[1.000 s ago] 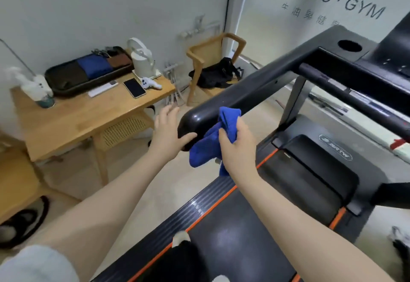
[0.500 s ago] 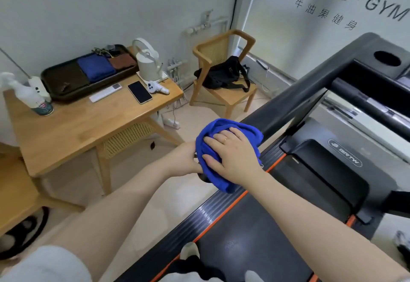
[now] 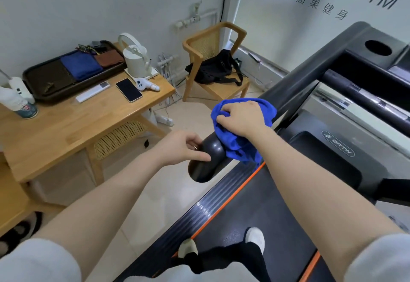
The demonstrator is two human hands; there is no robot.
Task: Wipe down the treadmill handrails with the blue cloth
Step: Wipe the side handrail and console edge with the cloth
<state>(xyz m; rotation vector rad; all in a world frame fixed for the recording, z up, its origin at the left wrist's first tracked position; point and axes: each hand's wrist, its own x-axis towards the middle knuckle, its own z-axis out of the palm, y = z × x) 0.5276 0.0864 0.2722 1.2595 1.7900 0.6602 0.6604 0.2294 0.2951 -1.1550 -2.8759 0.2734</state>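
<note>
Pale floor tiles [image 3: 155, 193] and a grey wall frame the scene, with a wooden table [image 3: 73, 126] at the left and a wooden chair [image 3: 213, 59] holding a black bag [image 3: 218, 68] at the far side. At the right, the treadmill deck [image 3: 255, 215] is stood on, and its left handrail [image 3: 299, 86] slopes down from the far console toward the near rounded end [image 3: 204, 166].

The blue cloth [image 3: 239, 146] is draped over the rail just beyond that rounded end. It is bunched and gripped from above by the right hand [image 3: 241, 119], fingers curled into the fabric. The left hand [image 3: 182, 148] rests on the left flank of the rail end, thumb and fingers lightly touching it, nothing held.

The step in hand appears to be the wiping of this 1 rail. It would be done well if the cloth were wrapped further around the rail so that the underside is also covered, and if steady pressure were kept along the whole slope. The loose tail hanging toward the orange deck stripe [image 3: 233, 195] should be gathered so that it is not dragged.

Open room is available along the rail toward the console. The far limit is set by the console corner with its round cup hole [image 3: 377, 47]. The table edge is well apart at the left.
</note>
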